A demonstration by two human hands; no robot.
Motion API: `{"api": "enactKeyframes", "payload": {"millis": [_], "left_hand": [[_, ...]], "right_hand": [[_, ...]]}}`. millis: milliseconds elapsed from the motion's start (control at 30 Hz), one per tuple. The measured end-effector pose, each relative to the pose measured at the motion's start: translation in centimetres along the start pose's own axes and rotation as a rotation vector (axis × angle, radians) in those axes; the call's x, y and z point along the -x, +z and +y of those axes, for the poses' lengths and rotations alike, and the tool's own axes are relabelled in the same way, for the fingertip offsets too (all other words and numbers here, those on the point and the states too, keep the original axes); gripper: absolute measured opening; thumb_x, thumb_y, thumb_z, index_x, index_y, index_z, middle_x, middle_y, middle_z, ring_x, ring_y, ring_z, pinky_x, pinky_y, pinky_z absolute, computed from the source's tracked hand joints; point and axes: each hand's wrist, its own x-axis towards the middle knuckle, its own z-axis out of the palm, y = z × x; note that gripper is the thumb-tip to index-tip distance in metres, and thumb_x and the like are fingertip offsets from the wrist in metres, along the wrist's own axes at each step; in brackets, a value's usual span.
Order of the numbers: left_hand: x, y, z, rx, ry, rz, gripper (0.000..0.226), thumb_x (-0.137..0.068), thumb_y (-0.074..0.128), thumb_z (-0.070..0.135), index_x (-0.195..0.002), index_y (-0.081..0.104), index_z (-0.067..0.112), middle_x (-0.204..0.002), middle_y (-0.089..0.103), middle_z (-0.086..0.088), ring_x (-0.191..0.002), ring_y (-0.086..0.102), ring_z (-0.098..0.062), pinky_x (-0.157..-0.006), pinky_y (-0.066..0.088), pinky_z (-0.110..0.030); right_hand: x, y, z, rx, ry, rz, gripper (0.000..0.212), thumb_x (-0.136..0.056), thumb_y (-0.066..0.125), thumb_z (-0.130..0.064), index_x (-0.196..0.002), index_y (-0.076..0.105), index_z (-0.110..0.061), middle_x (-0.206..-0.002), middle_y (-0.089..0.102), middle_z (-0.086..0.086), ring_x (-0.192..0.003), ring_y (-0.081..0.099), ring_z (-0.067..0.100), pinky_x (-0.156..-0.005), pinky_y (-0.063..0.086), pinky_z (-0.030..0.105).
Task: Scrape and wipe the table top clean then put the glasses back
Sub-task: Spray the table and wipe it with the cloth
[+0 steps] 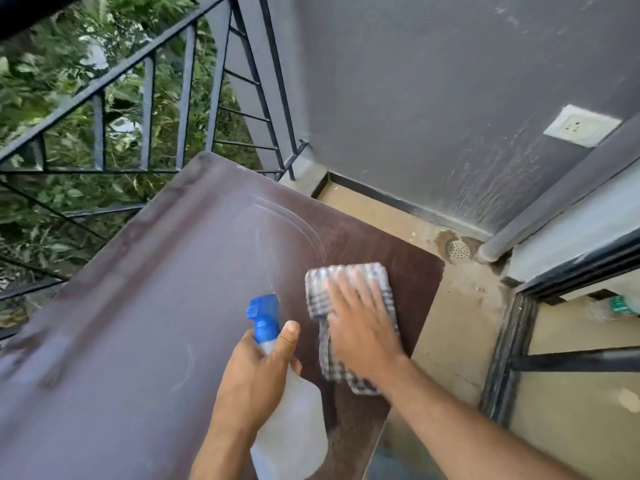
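Translucent spray bottle [291,420] in left hand's [247,379] grip; flat right hand [363,327] presses cloth [349,282]

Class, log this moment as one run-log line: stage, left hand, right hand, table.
stage: wiping | left hand: grips spray bottle | right hand: presses checked cloth flat | table top: smeared, no glasses visible

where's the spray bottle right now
In the head view the spray bottle is low and centre, gripped by the left hand over the table top, just left of the checked cloth.
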Motion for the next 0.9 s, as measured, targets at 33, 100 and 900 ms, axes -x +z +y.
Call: {"api": "enactKeyframes", "payload": {"millis": [33, 100, 900], "left_hand": [[0.1, -0.1, -0.2, -0.001, -0.008, 0.005, 0.059, -0.094, 0.047, 0.061, -0.089, 0.066, 0.005, -0.055, 0.070, 0.007, -0.045, 0.061, -0.003, -0.059, 0.044, -0.030], [0.2, -0.3, -0.5, -0.002, -0.024, 0.020, 0.059, -0.095, 0.047, 0.060, -0.089, 0.067, 0.005, -0.054, 0.070, 0.008, -0.047, 0.062, -0.004, -0.059, 0.043, -0.029], [2.8, -2.9, -2.8, -0.002, -0.069, 0.102, 0.051, -0.095, 0.049, 0.058, -0.088, 0.064, 0.010, -0.062, 0.073, 0.009, -0.059, 0.068, -0.011, -0.067, 0.049, -0.033]], "right_hand": [[-1.7, -0.3, 0.6, 0.009, 0.070, 0.006, 0.069, -0.091, 0.028, -0.032, -0.156, 0.023, -0.011, -0.162, 0.026, 0.012, -0.151, 0.015, 0.035, -0.122, 0.011, 0.055], [-4.4, -0.6, 1.6, 0.020, 0.143, 0.019, 0.069, -0.092, 0.026, -0.034, -0.157, 0.020, -0.012, -0.164, 0.021, 0.011, -0.152, 0.012, 0.034, -0.123, 0.007, 0.053], [-4.7, 0.2, -5.0, 0.059, -0.120, 0.032, 0.068, -0.086, 0.040, -0.029, -0.150, 0.037, -0.007, -0.154, 0.041, 0.016, -0.144, 0.030, 0.041, -0.121, 0.012, 0.056]]}}
